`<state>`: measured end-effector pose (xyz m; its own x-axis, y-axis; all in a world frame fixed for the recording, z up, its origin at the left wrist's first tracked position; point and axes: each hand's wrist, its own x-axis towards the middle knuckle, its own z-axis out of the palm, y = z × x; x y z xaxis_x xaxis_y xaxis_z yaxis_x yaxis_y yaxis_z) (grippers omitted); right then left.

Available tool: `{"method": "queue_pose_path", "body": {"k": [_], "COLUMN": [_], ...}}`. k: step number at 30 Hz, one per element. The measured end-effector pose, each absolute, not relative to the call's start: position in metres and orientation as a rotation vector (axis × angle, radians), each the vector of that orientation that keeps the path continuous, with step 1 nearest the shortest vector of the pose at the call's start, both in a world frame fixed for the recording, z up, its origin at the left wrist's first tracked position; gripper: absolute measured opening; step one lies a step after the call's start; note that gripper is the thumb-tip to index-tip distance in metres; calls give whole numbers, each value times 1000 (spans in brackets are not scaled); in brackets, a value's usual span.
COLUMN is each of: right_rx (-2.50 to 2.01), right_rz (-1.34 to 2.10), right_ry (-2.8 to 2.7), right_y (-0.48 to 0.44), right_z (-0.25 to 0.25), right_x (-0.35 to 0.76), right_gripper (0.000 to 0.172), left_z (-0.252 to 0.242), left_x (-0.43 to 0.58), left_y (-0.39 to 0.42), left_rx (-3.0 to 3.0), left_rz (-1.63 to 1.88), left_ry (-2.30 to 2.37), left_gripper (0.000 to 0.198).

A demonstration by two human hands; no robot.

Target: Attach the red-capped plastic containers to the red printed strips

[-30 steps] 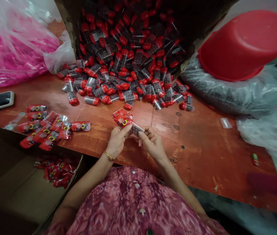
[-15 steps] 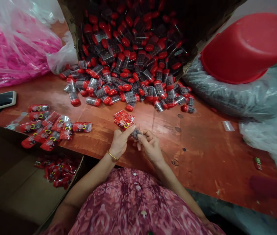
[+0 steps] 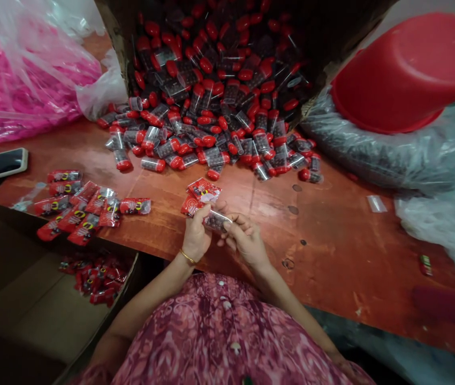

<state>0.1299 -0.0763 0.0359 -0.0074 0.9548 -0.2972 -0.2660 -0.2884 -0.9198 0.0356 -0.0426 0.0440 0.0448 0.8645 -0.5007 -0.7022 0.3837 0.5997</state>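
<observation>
In the head view a clear plastic tube [image 3: 217, 220] with dark contents lies slantwise between my two hands, just above the table's near edge. My left hand [image 3: 196, 233] is closed around its left end, so that end is hidden. At the other end, my right hand [image 3: 247, 240] pinches the tube between thumb and fingers. Red printed wrappers [image 3: 204, 190] lie on the table right beyond my left fingers. Farther back, a large heap of red-capped clear tubes [image 3: 211, 155] spills out of a cardboard box [image 3: 117, 37].
Several tubes in red wrappers [image 3: 85, 230] lie to the left, by a phone [image 3: 0, 164]. Below the edge, an open carton [image 3: 46, 315] holds more. A pink-filled bag [image 3: 22, 80] stands back left; a red bucket [image 3: 408, 75] rests on a plastic bag [image 3: 372, 144] at right.
More of the tube shows between my hands now, where it was mostly covered before. My left hand has shifted slightly left, and the red wrappers beside it lie differently.
</observation>
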Motion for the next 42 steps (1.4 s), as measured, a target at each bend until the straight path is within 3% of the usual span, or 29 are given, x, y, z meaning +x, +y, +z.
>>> {"method": "queue_pose_path", "body": {"k": [8, 16, 20, 36, 42], "right_rx": [-1302, -1255, -1270, -1276, -1225], "right_rz": [1185, 1276, 1227, 1029, 1038], "right_ry": [-955, -781, -794, -1073, -1150], "right_y": [-84, -80, -79, -85, -89], "right_z": [35, 25, 23, 18, 17], "right_x": [117, 118, 121, 123, 120], "right_gripper": [17, 27, 27, 9, 12], "left_z": [37, 22, 18, 30, 35], "left_x": [42, 42, 35, 31, 27], "left_y": [-48, -59, -52, -34, -28], "left_rx": [218, 592, 585, 281, 395], "left_rz": [1178, 1082, 1215, 1418, 1446], "left_ry": [859, 944, 921, 1094, 1172], "left_gripper": [30, 40, 40, 28, 24]}}
